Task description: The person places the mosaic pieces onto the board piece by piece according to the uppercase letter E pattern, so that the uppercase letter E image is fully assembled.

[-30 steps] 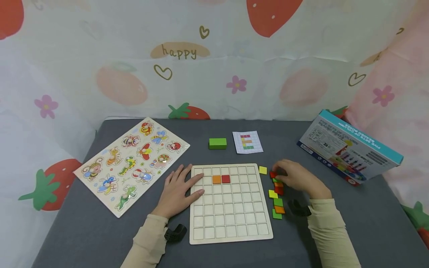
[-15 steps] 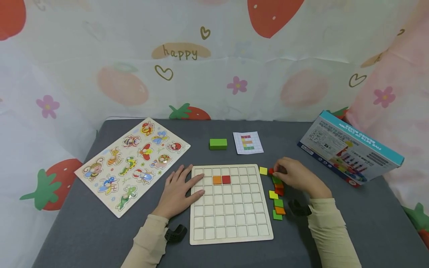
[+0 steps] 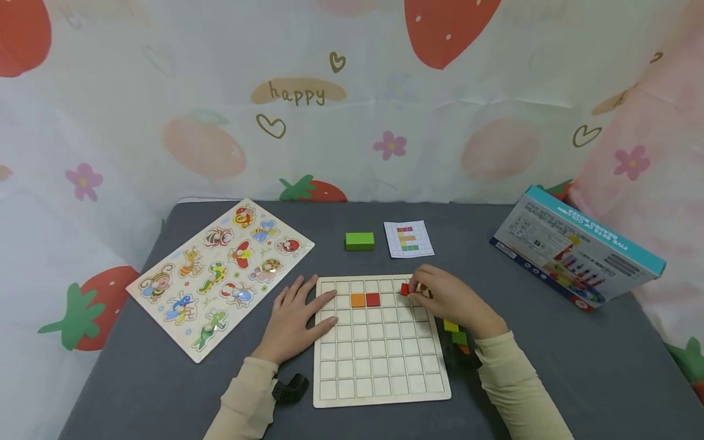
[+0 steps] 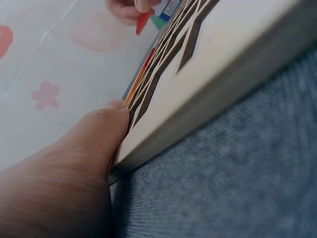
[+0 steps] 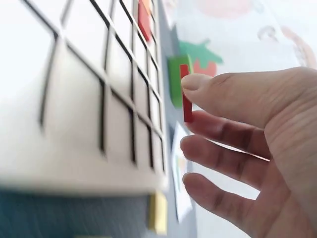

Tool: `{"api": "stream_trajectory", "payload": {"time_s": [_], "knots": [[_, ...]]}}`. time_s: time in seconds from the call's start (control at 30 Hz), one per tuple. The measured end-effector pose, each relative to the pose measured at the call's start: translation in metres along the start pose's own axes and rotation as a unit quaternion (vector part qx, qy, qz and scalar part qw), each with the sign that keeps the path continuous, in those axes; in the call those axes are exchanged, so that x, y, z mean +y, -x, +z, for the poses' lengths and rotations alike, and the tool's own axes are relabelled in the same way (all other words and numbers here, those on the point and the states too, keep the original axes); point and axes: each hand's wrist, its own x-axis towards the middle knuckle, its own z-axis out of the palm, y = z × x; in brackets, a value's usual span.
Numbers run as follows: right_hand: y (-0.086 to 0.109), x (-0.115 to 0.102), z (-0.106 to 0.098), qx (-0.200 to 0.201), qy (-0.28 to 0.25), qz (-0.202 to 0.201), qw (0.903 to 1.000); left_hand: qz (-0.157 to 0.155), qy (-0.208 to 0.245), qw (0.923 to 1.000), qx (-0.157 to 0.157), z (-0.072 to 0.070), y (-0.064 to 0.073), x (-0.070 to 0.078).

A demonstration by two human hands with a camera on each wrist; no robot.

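A wooden grid board (image 3: 382,370) lies on the table, with an orange tile (image 3: 358,300) and a red square (image 3: 373,299) side by side in its second row. My left hand (image 3: 294,318) rests at the board's left side, fingers spread, index and thumb tips over the edge cells. Between thumb and index finger, my right hand (image 3: 453,298) pinches a small red tile (image 5: 186,94) above the board's upper right cells. The other fingers of that hand are loosely bent in the right wrist view. Partly hidden under the right forearm are several coloured tiles (image 3: 451,326).
Behind the board stand a green block (image 3: 359,242) and a paper card (image 3: 409,239) with a coloured grid pattern. An insect picture board (image 3: 220,281) lies at the left. A printed box (image 3: 577,250) sits at the back right. A yellow tile (image 5: 158,213) lies by the board's corner.
My right hand has slid a red tile away from the tile pile, then carried it left over the board. The left hand has stayed in place; the head view has tilted slightly.
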Motion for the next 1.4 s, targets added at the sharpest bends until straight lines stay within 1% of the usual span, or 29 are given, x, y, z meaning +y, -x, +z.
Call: {"api": "stream_trajectory", "payload": {"time_s": [0.17,0.27,0.37,0.6,0.77,1.03,1.23,1.4], "knots": [[-0.010,-0.014,0.015,-0.019,-0.001,-0.022,0.9996,-0.003,0.001,1.0000,-0.002,0.000,0.001,0.001],[-0.015,-0.017,0.021,-0.018,0.009,-0.039,0.9990,-0.003,0.002,1.0000,-0.003,0.000,0.001,0.001],[-0.018,-0.019,0.024,-0.013,0.021,-0.047,0.9986,-0.003,0.004,1.0000,-0.004,0.000,0.000,0.001],[-0.019,-0.021,0.024,-0.024,0.045,-0.031,0.9982,-0.005,0.000,0.9999,-0.014,-0.001,-0.001,0.001],[-0.019,-0.023,0.025,-0.022,0.053,-0.034,0.9978,-0.003,-0.001,1.0000,-0.007,-0.001,-0.001,0.001],[-0.019,-0.026,0.026,-0.022,0.054,-0.017,0.9981,-0.004,-0.001,1.0000,-0.005,0.001,-0.001,0.000],[-0.019,-0.025,0.027,-0.009,0.059,-0.029,0.9978,-0.013,-0.001,0.9998,-0.017,0.000,0.000,0.000],[-0.019,-0.024,0.026,-0.010,0.059,-0.034,0.9977,-0.015,-0.002,0.9996,-0.023,0.001,-0.001,0.000]]}}
